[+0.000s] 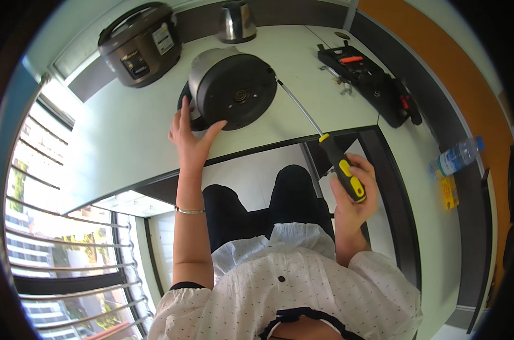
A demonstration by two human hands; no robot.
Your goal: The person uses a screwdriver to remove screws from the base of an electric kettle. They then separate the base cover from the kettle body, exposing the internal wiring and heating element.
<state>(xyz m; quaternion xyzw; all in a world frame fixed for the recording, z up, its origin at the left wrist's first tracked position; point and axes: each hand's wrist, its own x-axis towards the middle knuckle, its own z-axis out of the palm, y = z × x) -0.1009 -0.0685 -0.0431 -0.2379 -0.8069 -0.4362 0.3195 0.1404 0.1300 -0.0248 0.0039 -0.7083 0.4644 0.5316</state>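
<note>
A steel kettle point(208, 58) lies on its side on the white counter, its round black base point(242, 105) turned toward me. My left hand point(192, 136) steadies it at the lower left, thumb against the base's rim and fingers at the black handle. My right hand point(356, 192) is wrapped round the black-and-yellow grip of a screwdriver point(340, 164). The long shaft slants up and left, and its tip meets the base's right rim, near a small hole. Whether the tip sits in a screw is too small to tell.
A brown rice cooker point(141, 48) stands at the back left, a steel jug point(237, 22) at the back. To the right lies an open black tool case point(370, 82) with small metal pieces beside it. A water bottle point(458, 157) and a yellow packet point(448, 192) lie farther right.
</note>
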